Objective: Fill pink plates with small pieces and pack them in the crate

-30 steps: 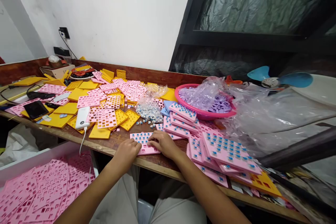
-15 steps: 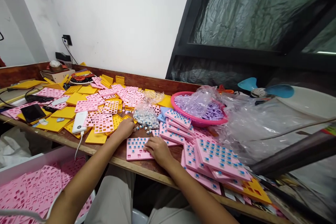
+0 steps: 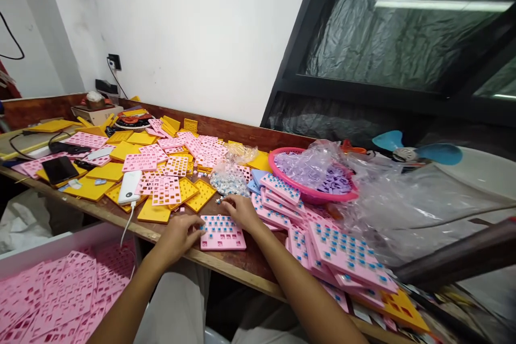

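Stacks of pink plates point(image 3: 350, 251) hem me in on the right, yellow trays point(image 3: 153, 212) on the left, with a bag of switches point(image 3: 230, 178) beyond. My pink keyboard plate point(image 3: 226, 241) lies near the bench point(image 3: 257, 262) edge, long axis left-right, blue-studded rows facing away. My left hand point(image 3: 180, 235) bends to its left end; my right hand point(image 3: 238, 211) arches past its far right corner. Both sets of fingers look narrow; I can't tell what they grip.

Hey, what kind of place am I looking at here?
Likely a small assembly workshop, perhaps for keyboards. On the wooden bench lies a pink plate partly filled with blue switch-like parts, with a stack of similar plates nearby and, farther back, a clear bag of small parts.
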The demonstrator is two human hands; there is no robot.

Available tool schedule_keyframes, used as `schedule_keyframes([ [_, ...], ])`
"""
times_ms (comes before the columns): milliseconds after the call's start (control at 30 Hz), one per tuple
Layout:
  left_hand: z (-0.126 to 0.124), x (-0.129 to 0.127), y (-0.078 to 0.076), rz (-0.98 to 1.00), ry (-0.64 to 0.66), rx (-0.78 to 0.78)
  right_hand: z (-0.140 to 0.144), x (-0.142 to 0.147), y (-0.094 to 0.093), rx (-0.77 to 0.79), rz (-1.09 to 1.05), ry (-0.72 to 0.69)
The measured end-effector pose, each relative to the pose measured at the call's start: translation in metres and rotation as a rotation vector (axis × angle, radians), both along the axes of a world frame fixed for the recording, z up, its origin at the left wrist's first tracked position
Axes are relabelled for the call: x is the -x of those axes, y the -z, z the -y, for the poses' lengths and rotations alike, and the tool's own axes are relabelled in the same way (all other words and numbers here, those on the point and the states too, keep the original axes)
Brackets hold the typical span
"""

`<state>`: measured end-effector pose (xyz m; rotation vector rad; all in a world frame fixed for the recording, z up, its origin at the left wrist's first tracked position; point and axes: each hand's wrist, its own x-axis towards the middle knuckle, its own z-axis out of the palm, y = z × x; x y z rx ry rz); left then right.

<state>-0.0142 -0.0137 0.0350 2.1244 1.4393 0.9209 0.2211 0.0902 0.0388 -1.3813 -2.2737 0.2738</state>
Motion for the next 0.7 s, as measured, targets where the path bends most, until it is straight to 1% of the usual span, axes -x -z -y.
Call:
schedule_keyframes([
  [67,0.012,0.000,0.007,-0.027,-0.003,-0.018,-0.021,0.019,-0.002,0.061,0.121,0.129],
  [133,0.016,-0.002,0.016,-0.058,0.008,-0.017,-0.033,0.034,-0.002,0.082,0.220,0.248],
  [167,0.017,-0.002,0.020,-0.063,0.013,-0.013,-0.037,0.040,-0.001,0.082,0.251,0.282],
  [233,0.016,-0.003,0.026,-0.051,0.020,0.002,-0.040,0.047,0.002,0.087,0.286,0.299],
  [333,0.016,-0.004,0.028,-0.026,0.022,0.028,-0.037,0.051,0.007,0.097,0.311,0.272],
  [533,0.015,-0.010,0.018,-0.065,0.003,0.077,-0.031,0.059,0.008,0.076,0.303,0.144],
  [633,0.010,-0.012,0.017,-0.075,-0.033,0.105,-0.022,0.053,0.002,0.076,0.197,0.052],
  [700,0.008,-0.013,0.019,-0.044,-0.038,0.122,-0.008,0.041,-0.004,0.070,0.070,-0.037],
])
